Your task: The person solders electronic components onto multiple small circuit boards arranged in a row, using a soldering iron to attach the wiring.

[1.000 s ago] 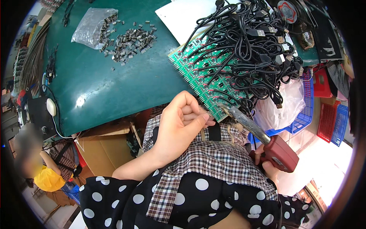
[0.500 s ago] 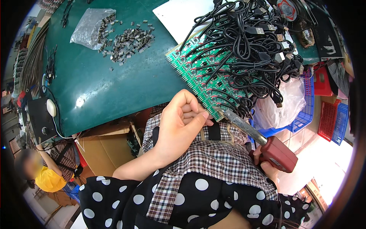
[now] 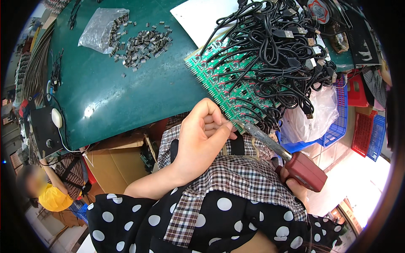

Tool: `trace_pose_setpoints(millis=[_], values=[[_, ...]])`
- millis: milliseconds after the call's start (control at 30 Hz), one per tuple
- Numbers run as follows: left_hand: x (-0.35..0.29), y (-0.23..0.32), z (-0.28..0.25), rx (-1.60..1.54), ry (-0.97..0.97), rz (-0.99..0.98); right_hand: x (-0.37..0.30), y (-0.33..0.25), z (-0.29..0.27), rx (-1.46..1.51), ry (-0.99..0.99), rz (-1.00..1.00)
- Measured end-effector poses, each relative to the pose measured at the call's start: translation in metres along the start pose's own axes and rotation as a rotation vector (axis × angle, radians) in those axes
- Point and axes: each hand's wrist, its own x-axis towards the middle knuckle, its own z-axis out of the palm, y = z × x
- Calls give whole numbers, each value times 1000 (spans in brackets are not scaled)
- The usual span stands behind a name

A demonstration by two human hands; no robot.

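A green circuit board panel [image 3: 219,90] lies at the table's front edge, with a row of small pins along its left side and black cables [image 3: 270,55] fixed across it. At the panel's near corner, my left hand [image 3: 196,145] is closed in a pinch; what its fingertips hold is hidden. My right hand [image 3: 296,186] grips a soldering iron [image 3: 307,170] by its dark red handle. The iron's metal tip reaches that same corner, close to my left fingertips. Whether it touches the pins I cannot tell.
Small metal-pinned connectors [image 3: 147,45] lie heaped on the green table [image 3: 139,97], beside a clear plastic bag [image 3: 99,31]. A blue basket [image 3: 342,114] with a plastic liner stands right of the cables. At left is a black control box [image 3: 45,130]; another person [image 3: 55,198] sits beyond.
The soldering iron has shifted slightly left and down at the panel's corner. My left hand stays almost in place, still pinched.
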Motion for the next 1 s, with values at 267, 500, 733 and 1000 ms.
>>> trace_pose_setpoints(millis=[267, 500, 733, 1000], values=[[1, 1, -1, 16, -7, 3, -3, -14, 5, -150, 41, 91], [1, 1, 2, 46, 7, 12, -2, -5, 1, -32, 16, 35], [1, 2, 3, 58, 6, 4, -6, -6, 0, 46, 72, 39], [1, 1, 0, 58, 1, 11, -4, -11, 4, 81, 94, 37]])
